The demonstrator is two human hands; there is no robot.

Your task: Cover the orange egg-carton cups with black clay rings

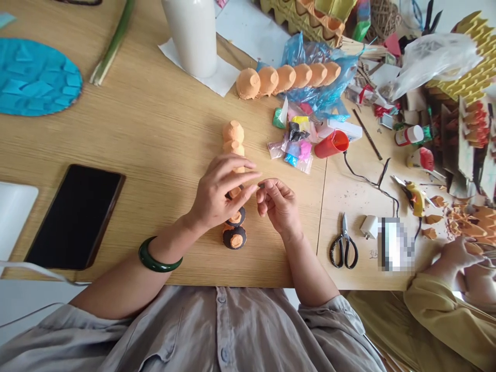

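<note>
My left hand (220,194) hangs over a row of orange egg-carton cups (233,133), its fingers stretched out and apart, with nothing seen in them. Beside it, to the right, my right hand (277,201) pinches a tiny dark piece (262,186) between thumb and forefinger. The left fingertips come close to that piece. The row runs toward the table's front edge; its nearest cups carry black material (234,238) around orange centres. My left hand hides part of the middle of the row.
A longer orange cup row (285,79), coloured clay packets (296,135) and a red cup (332,143) lie ahead right. Black scissors (343,243) rest at right, a phone (75,217) at left. Another person's hands (461,261) work at far right.
</note>
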